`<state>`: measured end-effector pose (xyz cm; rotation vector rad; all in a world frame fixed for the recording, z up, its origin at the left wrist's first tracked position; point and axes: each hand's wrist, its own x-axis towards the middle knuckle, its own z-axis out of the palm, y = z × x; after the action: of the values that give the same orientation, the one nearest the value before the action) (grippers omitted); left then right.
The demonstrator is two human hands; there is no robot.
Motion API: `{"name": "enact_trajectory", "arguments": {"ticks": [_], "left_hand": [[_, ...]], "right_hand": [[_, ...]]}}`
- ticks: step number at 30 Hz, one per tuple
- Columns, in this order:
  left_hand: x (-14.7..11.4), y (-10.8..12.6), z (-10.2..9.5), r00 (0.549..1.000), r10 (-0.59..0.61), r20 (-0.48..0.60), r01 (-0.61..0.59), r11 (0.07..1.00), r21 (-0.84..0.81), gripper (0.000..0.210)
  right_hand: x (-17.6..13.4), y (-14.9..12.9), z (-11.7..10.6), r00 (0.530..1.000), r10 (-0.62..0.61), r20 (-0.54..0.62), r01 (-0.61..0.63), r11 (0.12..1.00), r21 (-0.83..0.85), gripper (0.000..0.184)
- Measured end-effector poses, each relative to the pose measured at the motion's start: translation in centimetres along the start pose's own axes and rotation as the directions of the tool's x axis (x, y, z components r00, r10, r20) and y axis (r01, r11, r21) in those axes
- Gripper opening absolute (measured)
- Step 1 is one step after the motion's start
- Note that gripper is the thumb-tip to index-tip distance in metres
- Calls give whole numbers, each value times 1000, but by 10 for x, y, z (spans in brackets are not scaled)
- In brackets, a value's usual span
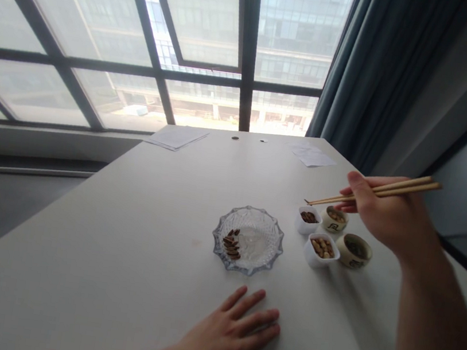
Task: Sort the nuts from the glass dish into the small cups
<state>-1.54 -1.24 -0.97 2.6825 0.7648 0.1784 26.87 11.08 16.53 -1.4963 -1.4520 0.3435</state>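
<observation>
My right hand (378,210) is closed round a pair of wooden chopsticks (405,186). Their tips hover over a small white cup (308,226) of dark brown pieces, with a small dark piece at the tips. Nearest me stands a second white cup (321,258) holding peanuts. Behind it are two cream cups with dark markings: one (333,226) contains light brown pieces, the other (354,260) something dark. My left hand (238,329) lies flat on the table with fingers spread, below a clear glass plate (264,267). Several striped dark seeds (231,245) lie on the plate's left side.
The white table (118,251) reaches toward large windows. Paper sheets lie at its far left (178,137) and far right (313,155). Two small dark round spots (235,138) show near the far edge. A blue-grey curtain (369,72) hangs at right.
</observation>
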Motion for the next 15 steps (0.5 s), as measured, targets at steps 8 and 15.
{"name": "enact_trajectory", "arguments": {"ticks": [8, 15], "left_hand": [[0, -4, 4, 1000, 19, -10, -19, 1000, 23, 67], [0, -1, 0, 1000, 19, -20, -19, 1000, 17, 66]], "right_hand": [[12, 16, -4, 994, 35, 106, -20, 991, -135, 28], [12, 17, -4, 999, -12, 51, 20, 988, -154, 27]]}}
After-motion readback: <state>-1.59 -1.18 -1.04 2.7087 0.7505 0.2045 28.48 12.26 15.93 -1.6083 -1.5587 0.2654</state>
